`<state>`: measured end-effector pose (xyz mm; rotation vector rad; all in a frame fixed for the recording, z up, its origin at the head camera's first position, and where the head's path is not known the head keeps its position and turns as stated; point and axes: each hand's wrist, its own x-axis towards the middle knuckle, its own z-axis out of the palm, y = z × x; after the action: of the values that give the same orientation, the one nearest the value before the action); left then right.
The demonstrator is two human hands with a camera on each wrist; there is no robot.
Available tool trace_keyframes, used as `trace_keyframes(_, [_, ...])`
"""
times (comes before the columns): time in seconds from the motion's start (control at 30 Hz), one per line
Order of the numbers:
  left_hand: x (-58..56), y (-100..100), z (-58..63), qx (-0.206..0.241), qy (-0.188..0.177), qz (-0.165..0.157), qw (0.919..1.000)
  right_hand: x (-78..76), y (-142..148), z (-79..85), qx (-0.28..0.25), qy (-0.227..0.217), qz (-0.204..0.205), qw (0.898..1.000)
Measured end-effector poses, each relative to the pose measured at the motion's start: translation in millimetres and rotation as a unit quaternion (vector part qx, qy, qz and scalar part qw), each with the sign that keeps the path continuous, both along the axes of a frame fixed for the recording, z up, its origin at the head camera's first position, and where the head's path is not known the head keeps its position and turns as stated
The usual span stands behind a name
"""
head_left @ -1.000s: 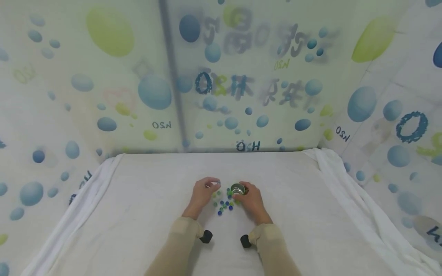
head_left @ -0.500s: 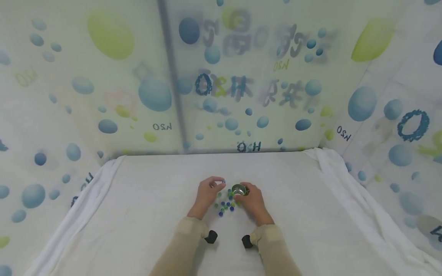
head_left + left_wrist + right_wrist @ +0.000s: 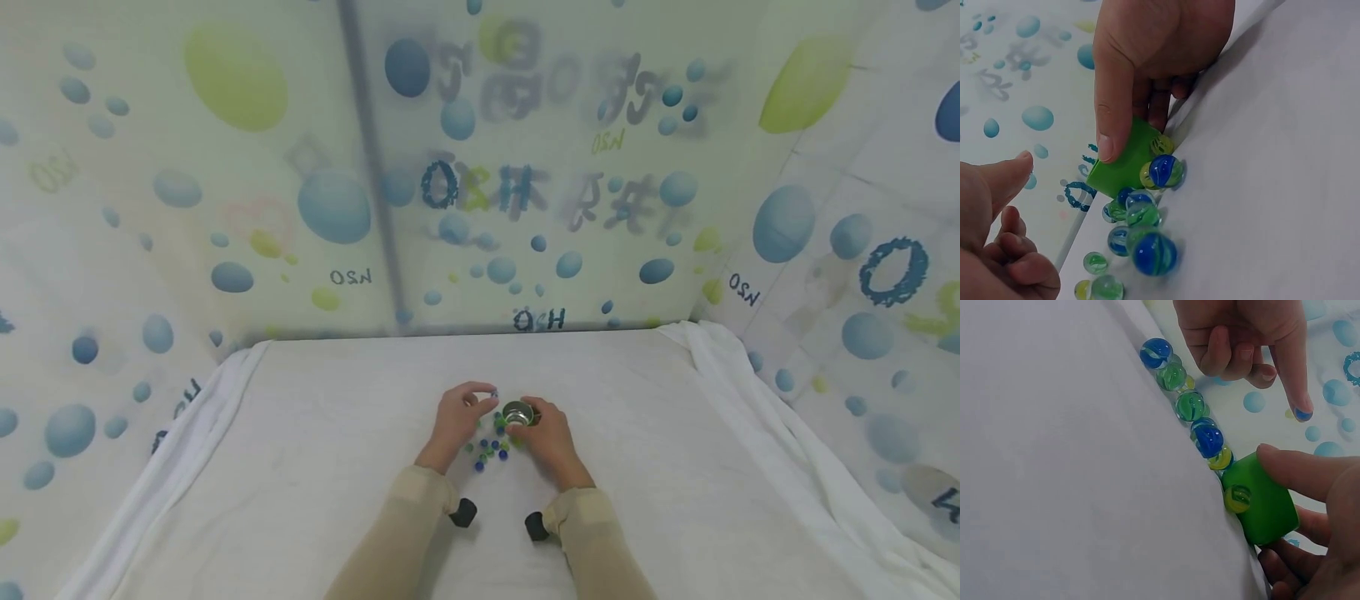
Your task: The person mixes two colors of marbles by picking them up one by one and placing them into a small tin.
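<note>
My left hand (image 3: 455, 422) pinches a blue marble (image 3: 1303, 415) at the tips of thumb and forefinger, to the left of the cup and above the cloth. That marble is hidden in the left wrist view. A small cup (image 3: 517, 412), green outside with a shiny metal inside, stands on the cloth in the grip of my right hand (image 3: 550, 433). Its thumb lies on the cup's near side, the other fingers round the back. Several glass marbles (image 3: 1155, 253), with blue, green and yellow swirls, lie loose in front and left of the cup. The cup's bottom cannot be seen.
A white cloth (image 3: 337, 467) covers the table, bunched into folds (image 3: 720, 358) at the right edge. Behind and at both sides hang sheets (image 3: 465, 283) printed with blue and green bubbles. A black wrist device (image 3: 463, 512) sits at each cuff.
My left hand has moved right, closer to the cup, carrying the pinched marble. The right hand and the cup stay nearly in place.
</note>
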<state>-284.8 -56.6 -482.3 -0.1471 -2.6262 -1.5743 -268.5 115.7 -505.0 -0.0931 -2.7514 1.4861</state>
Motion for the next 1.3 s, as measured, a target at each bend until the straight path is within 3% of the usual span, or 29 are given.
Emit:
trace_keyframes(0.67, [-0.6,13.4,-1.4,-0.009,-0.001,-0.018,0.9998,0.6,-2.0,0.5,-0.001,0.003,-0.002,1.000])
trace_keyframes(0.93, [0.4,14.3,-2.9,-0.031,0.005,-0.042,0.9986,4.2,-1.7,2.8,0.004,0.008,0.005,1.000])
trace_keyframes(1.3, [8.4,8.4,-0.8,-0.017,0.006,-0.031,0.9993,4.0,-0.9,2.7,-0.004,0.013,0.005,1.000])
